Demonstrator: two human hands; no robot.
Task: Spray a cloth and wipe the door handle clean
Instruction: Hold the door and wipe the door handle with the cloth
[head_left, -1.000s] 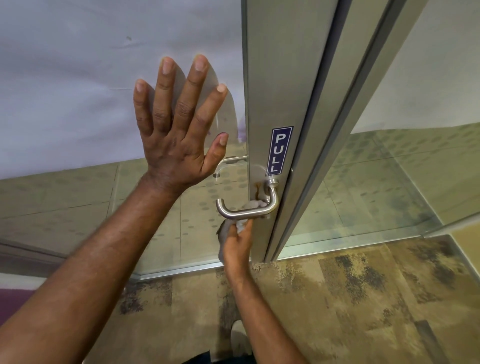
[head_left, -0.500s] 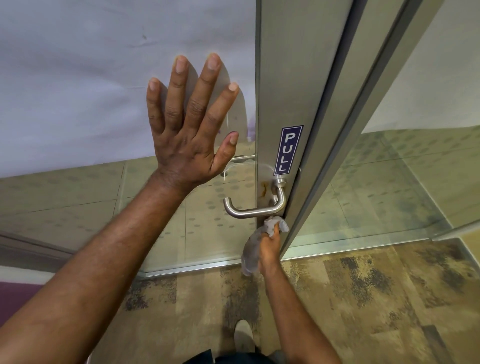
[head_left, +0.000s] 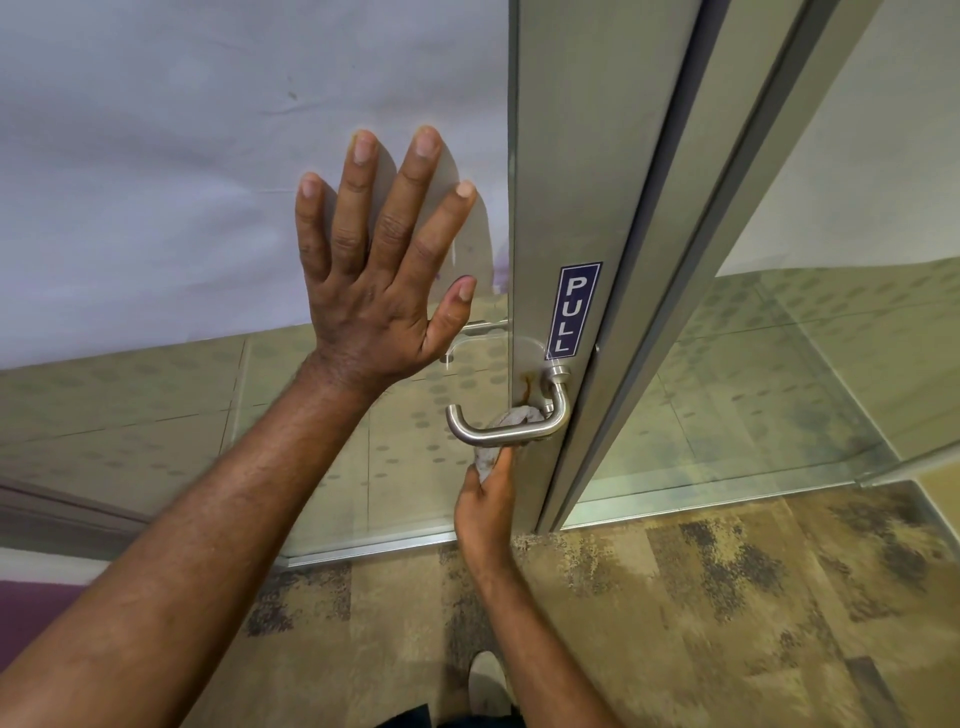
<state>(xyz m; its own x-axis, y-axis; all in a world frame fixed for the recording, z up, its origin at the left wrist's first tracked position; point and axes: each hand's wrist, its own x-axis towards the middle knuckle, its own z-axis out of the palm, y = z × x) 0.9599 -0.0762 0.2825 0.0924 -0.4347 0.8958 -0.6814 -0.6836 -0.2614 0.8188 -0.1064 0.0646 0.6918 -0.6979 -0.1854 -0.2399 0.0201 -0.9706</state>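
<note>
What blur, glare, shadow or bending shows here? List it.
Head view: sharp throughout; left hand casts a soft shadow on the glass; wide lens tilts the door frame; handle carries a mild sheen; cloth and right hand unblurred.

Counts, rel. to door handle (head_left: 511, 423): 1 handle; 1 cloth (head_left: 514, 417) behind its bar; 1 "PULL" sticker (head_left: 573, 310) just above; 2 hands, left hand (head_left: 382, 280) upper-left, right hand (head_left: 485, 506) below; 1 shoe (head_left: 488, 683) far below.

Left hand (head_left: 382, 291) flat on glass panel (head_left: 156, 182), left of door handle (head_left: 511, 423); cloth (head_left: 514, 418) behind handle, right hand (head_left: 483, 506) below.
</note>
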